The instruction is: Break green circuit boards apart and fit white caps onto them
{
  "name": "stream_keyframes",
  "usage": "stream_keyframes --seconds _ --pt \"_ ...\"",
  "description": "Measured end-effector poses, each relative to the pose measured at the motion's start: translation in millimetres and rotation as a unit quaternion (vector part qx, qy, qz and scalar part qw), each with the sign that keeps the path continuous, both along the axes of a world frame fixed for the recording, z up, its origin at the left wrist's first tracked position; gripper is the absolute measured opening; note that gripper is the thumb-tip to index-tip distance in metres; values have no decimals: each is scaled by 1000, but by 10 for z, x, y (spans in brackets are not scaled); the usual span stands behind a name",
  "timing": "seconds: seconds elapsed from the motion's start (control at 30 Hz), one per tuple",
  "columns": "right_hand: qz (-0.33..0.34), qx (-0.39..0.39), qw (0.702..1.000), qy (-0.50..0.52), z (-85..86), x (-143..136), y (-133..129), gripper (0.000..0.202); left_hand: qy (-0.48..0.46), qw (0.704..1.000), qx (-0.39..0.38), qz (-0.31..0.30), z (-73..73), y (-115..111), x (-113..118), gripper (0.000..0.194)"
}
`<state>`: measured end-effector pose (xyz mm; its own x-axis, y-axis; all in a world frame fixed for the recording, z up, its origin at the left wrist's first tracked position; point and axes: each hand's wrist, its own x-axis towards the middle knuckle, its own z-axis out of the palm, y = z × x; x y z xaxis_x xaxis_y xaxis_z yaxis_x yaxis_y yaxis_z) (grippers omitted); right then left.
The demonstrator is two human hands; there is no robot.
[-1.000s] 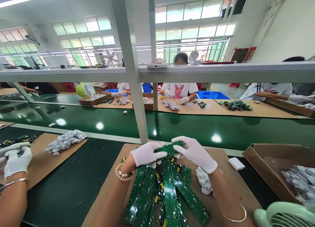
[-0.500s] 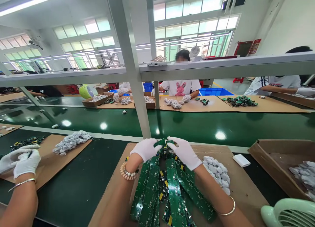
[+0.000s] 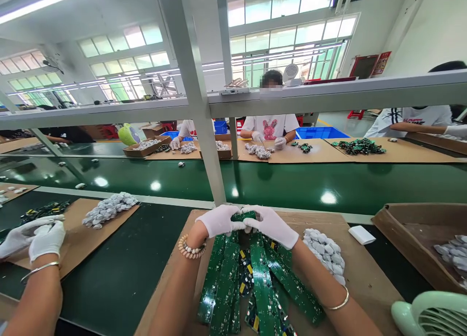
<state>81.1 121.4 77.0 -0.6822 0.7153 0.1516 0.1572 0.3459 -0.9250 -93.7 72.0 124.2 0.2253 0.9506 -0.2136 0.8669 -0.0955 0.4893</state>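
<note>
Both of my hands wear white gloves and meet above the far end of a pile of long green circuit boards [image 3: 226, 282]. My left hand [image 3: 222, 220] and my right hand [image 3: 272, 224] are closed on a small green circuit board [image 3: 244, 216], which shows between their fingertips. Part of it is covered by the gloves. Beneath my wrists, the long boards fan out over a cardboard sheet [image 3: 175, 273], with smaller boards bearing yellow parts [image 3: 245, 273] among them. Right of my right forearm lies a heap of whitish-grey pieces [image 3: 324, 252].
A brown box [image 3: 404, 234] with grey pieces stands at right, a pale green fan [image 3: 434, 311] in front of it. A metal post [image 3: 207, 132] rises ahead, before a green conveyor belt [image 3: 277, 183]. At left, a co-worker's gloved hands [image 3: 45, 238] work; more people sit across.
My hands have drawn together; my fingertips now meet around the small board, where before they were apart at the loose boards. The view has shifted slightly.
</note>
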Motion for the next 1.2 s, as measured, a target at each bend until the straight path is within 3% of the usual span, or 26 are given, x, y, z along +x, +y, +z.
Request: stream_keyframes --seconds 0.13,0.3,0.47,0.77,0.97,1.1,1.2 --pt "-12 -45 999 24 117 75 -25 28 -22 998 43 -27 9 -18 -105 57" --pt "-74 8 997 22 173 113 -61 24 42 998 38 10 56 -29 -161 50" --pt "-162 112 980 -26 148 74 -88 25 47 997 35 53 71 -5 -62 45" --pt "-183 167 966 -78 85 -24 -100 27 130 985 11 111 169 -45 3 42" --pt "-220 222 938 -152 -62 -90 -35 27 141 981 -8 132 122 -54 103 46" --pt "-180 199 952 -146 -118 -54 36 22 147 985 13 85 111 -77 112 51" --pt "-114 137 978 -106 -124 -8 53 38 165 983 35 66 127 -77 3 53"
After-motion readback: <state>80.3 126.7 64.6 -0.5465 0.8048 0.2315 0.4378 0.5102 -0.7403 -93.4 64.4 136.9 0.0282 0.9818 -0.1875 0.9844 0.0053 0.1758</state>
